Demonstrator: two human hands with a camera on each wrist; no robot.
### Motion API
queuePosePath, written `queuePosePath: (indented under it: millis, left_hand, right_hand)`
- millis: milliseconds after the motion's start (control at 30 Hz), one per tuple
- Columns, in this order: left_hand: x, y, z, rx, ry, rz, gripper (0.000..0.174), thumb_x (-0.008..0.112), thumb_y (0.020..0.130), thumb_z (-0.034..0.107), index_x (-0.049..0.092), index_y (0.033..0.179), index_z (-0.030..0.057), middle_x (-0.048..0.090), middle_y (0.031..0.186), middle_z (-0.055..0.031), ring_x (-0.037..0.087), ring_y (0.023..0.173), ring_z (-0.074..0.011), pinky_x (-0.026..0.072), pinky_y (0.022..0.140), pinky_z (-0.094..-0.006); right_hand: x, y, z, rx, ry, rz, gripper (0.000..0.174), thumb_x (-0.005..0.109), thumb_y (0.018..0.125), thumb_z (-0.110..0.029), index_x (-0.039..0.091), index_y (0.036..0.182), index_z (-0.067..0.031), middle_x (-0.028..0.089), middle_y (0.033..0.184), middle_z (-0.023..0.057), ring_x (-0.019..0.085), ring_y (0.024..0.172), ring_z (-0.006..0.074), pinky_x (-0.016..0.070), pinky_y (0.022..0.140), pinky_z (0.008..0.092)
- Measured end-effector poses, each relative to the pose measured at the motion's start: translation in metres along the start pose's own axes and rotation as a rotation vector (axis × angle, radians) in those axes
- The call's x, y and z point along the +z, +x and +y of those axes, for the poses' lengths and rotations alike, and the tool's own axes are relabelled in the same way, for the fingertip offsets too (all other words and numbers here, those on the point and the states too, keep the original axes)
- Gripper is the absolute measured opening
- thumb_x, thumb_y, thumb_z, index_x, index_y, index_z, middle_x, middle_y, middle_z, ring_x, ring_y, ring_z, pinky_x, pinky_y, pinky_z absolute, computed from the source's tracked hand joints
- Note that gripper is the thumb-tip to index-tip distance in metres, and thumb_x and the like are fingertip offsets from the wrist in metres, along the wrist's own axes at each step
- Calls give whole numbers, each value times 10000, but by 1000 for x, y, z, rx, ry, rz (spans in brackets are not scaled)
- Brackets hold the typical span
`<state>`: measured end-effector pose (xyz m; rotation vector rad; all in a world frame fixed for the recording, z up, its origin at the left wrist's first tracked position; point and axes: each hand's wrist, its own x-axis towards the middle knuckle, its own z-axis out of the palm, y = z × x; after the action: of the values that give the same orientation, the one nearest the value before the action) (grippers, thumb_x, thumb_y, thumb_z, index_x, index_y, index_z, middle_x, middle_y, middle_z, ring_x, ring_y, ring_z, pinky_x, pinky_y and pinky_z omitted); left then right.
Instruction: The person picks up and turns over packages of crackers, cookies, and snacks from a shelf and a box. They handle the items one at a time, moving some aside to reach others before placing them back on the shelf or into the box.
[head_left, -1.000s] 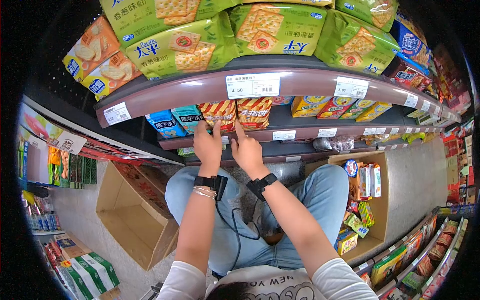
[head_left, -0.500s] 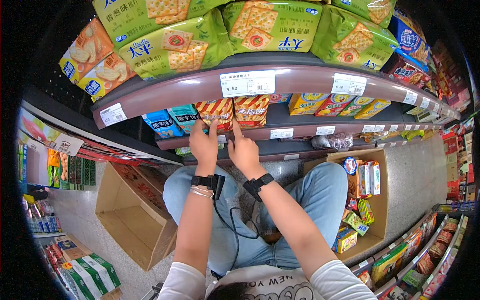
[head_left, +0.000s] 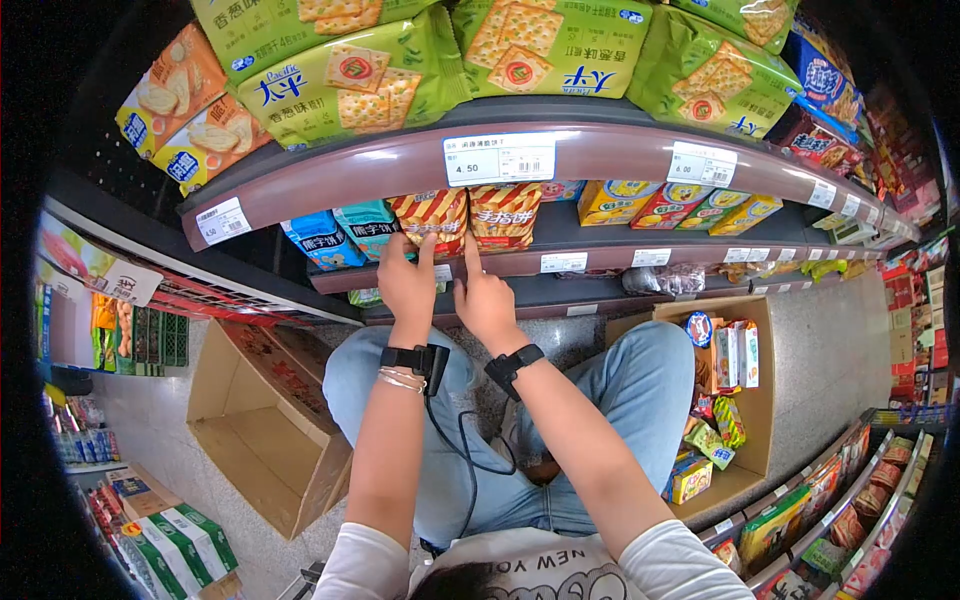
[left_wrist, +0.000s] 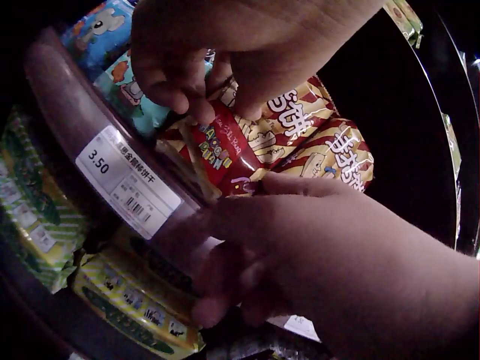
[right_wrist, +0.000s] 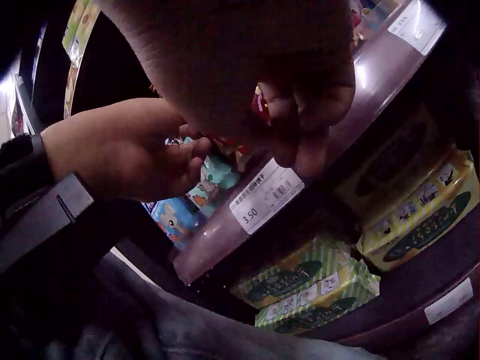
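Observation:
Two red-and-cream striped bags of finger biscuits stand side by side on the lower shelf, a left bag [head_left: 428, 212] and a right bag [head_left: 505, 218]. My left hand [head_left: 407, 295] grips the left bag low down, thumb across its front and fingers by its left edge. Its red lower panel [left_wrist: 219, 154] shows between both hands in the left wrist view. With the index finger extended, my right hand [head_left: 488, 308] touches the lower left of the right bag; its other fingers are bent. Left of these stand a teal biscuit bag [head_left: 366, 234] and a blue biscuit bag [head_left: 322, 243].
Above, a shelf edge [head_left: 330, 185] with price tags overhangs the bags, below green cracker packs [head_left: 370, 85]. Small boxes [head_left: 660, 205] stand further right. An open carton [head_left: 265, 430] lies to the left; another carton [head_left: 765, 400] with snacks sits by the right knee.
The head view shifts slightly. Both hands stay at the two striped bags, with hardly any visible movement.

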<state>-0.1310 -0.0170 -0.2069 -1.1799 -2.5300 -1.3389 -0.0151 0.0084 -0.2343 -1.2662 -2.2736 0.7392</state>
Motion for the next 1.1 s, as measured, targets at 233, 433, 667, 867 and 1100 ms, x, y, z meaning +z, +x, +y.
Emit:
queuePosePath:
  millis: [233, 433, 667, 867, 1100]
  left_hand:
    - [0, -1, 0, 4, 10, 2, 338, 688, 825, 347, 586, 891, 32, 634, 857, -126, 623, 815, -331, 480, 683, -426]
    - [3, -1, -5, 7, -12, -4, 357, 690, 823, 364, 570, 887, 34, 623, 866, -125, 621, 806, -331, 482, 668, -426]
    - [7, -3, -12, 42, -35, 14, 380, 684, 825, 389, 566, 898, 36, 611, 862, -133, 615, 794, -347, 478, 653, -437]
    - [7, -2, -10, 17, -3, 0, 386, 676, 830, 396, 559, 916, 38, 610, 863, -135, 612, 793, -356, 476, 652, -445]
    - [3, -1, -4, 25, 16, -4, 380, 674, 833, 382, 555, 927, 33, 611, 869, -139, 615, 801, -359, 479, 650, -449]
  right_hand:
    - [-1, -1, 1, 23, -3, -53, 874, 618, 787, -154, 98, 1482, -55, 641, 697, 239, 633, 631, 413, 532, 626, 495]
    - [-1, -4, 7, 54, -2, -125, 891, 642, 783, -181, 103, 1480, -44, 641, 713, 249, 636, 668, 423, 529, 653, 497]
    - [1, -4, 12, 47, -39, -136, 894, 651, 773, -185, 119, 1479, -47, 644, 730, 246, 641, 681, 420, 535, 664, 491]
    - [2, -4, 15, -19, -59, -98, 885, 624, 780, -163, 103, 1483, -32, 646, 697, 227, 637, 601, 389, 538, 580, 467]
    - [-3, -3, 11, 46, -1, -153, 843, 647, 785, -177, 169, 1460, -13, 646, 726, 228, 640, 691, 408, 528, 664, 470]
